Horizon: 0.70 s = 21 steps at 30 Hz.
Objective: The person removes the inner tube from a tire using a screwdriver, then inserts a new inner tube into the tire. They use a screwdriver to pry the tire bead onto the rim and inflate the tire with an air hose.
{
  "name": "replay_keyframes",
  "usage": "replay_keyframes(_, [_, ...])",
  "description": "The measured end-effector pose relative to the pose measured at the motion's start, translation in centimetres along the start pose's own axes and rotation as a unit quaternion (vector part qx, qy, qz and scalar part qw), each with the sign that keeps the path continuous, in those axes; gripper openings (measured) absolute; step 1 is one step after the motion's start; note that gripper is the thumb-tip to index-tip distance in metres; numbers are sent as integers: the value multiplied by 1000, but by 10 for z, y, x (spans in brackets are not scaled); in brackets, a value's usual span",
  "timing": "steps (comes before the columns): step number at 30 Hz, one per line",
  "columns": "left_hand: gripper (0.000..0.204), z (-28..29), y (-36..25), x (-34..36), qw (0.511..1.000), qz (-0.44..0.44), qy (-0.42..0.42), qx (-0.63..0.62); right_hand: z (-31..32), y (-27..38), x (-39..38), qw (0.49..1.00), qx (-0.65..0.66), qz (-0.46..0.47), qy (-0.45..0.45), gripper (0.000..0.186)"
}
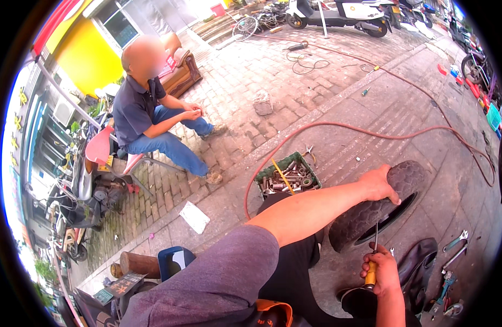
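A black tire with a chunky tread stands tilted on the paving in front of me, to the right. My left hand grips its upper part, the thumb over the near sidewall. In my right hand is a screwdriver with a yellow handle, its shaft pointing up at the tire's near inner edge. Whether the tip is under the edge I cannot tell. A limp black rubber piece, perhaps an inner tube, lies to the right of my right hand.
Beyond my left forearm sits a green crate of metal sockets and tools, with pliers beside it. A reddish hose loops across the paving. Wrenches lie at right. A person sits on a chair at left.
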<state>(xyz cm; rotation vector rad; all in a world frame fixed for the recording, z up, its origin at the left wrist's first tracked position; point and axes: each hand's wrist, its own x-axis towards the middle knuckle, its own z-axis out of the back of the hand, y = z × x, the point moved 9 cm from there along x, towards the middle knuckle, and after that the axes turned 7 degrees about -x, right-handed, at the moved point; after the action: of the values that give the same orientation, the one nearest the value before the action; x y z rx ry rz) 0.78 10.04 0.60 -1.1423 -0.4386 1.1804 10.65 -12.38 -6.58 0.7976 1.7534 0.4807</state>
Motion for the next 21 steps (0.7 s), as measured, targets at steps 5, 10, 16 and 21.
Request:
replay_keyframes(5, [105,-15,-7,7,1000,1,-2,18,13,21,-14,997,72,12,17,71])
replay_keyframes(10, [102,-46,-40,32,999,-33,-25,22,61,52,-20,984,161,24,69,82])
replay_keyframes(16, [95,-68,-52,81,1000,2,0,-24,79,102,-23,990,137,25,34,56])
replay_keyframes(21, [86,-89,-53,91,963,14,14,-267,107,130,-21,989,138,48,19,14])
